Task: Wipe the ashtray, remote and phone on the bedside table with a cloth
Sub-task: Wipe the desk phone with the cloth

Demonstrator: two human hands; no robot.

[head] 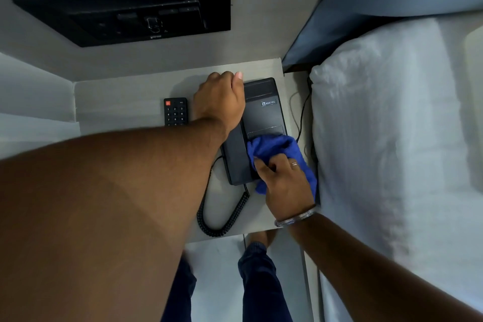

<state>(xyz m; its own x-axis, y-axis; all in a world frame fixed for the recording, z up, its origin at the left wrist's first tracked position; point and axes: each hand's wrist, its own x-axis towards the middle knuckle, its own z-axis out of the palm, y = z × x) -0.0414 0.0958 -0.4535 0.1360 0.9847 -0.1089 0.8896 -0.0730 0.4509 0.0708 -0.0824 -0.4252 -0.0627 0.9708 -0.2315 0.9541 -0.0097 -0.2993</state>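
The remote (175, 111) lies on the table (117, 102), just left of the phone (261, 123). The left hand (219, 98) has its grip closed over the phone's far end. The right hand (283, 180) presses the blue cloth (277, 148) onto the phone's near part, its grip closed on it.

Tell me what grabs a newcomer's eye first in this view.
The bright blue cloth stands out most, bunched under the right hand and pressed on the near end of the black phone at the bedside table's right side. Next, the left hand reaches across and grips the far end of the phone's handset. Just left of it lies a black remote with a red button.
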